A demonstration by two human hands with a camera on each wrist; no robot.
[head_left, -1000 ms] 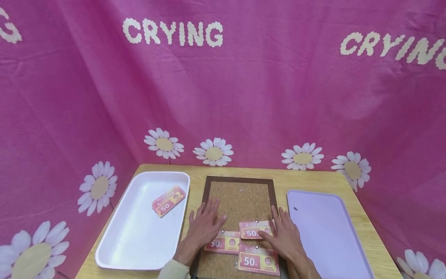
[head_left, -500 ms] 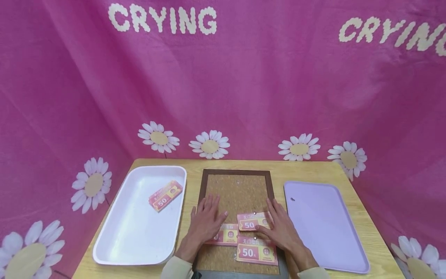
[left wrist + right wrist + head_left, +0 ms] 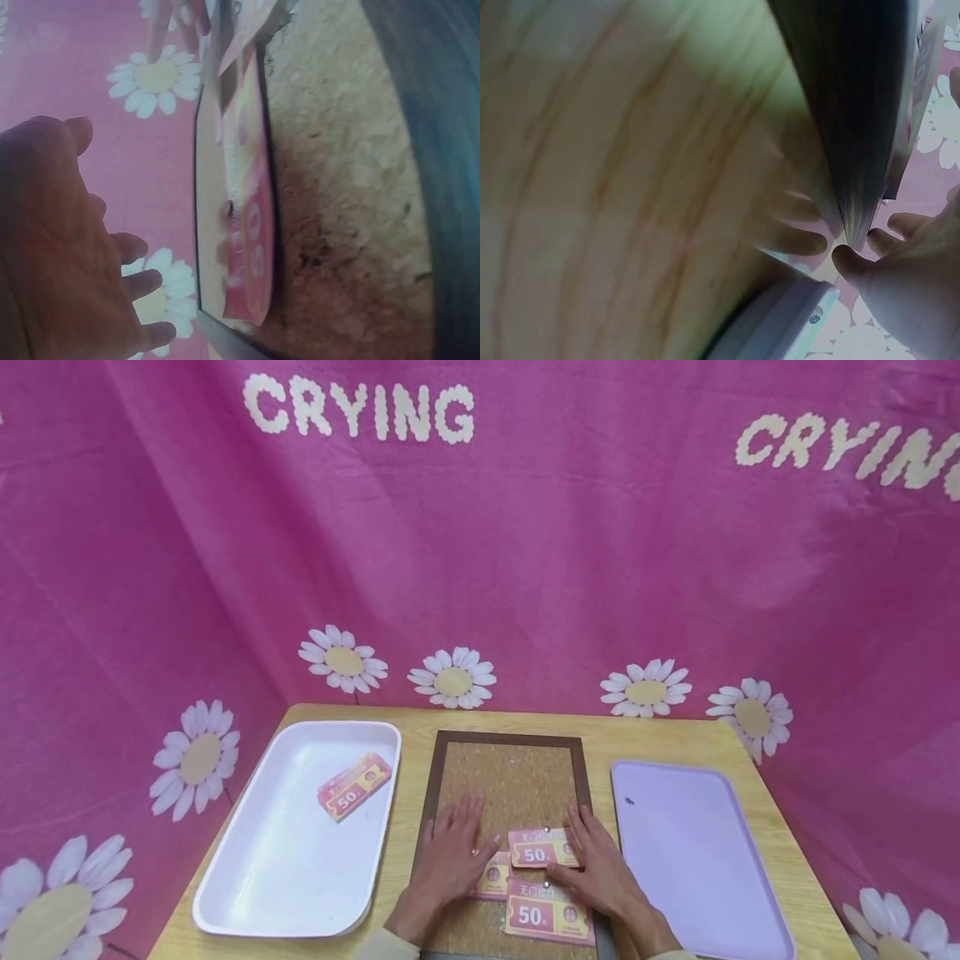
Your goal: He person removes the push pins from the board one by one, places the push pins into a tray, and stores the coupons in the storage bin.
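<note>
A dark-framed cork board (image 3: 510,785) lies at the middle of the table. Three pink-and-yellow coupons marked 50 are on its near half: an upper one (image 3: 534,847), a lower one (image 3: 550,917) and a left one (image 3: 492,878), partly hidden by a hand. Small pins show at the top edges of the upper and lower coupons. My left hand (image 3: 448,860) is over the board's left side, fingers spread and fairly straight; the left wrist view shows its palm facing the board. Along the right frame extends my right hand (image 3: 606,872), its thumb overlapping the upper coupon.
At the left stands a white tray (image 3: 262,868) holding a small pile of coupons (image 3: 354,787). A purple tray (image 3: 697,852) lies right of the board, with a tiny dark item (image 3: 629,801) near its far left corner. A pink flower-patterned curtain (image 3: 525,560) hangs behind the table.
My left hand has shifted a little inward and nearer, covering more of the left coupon. My right hand stays by the right frame. The head view has tilted slightly.
</note>
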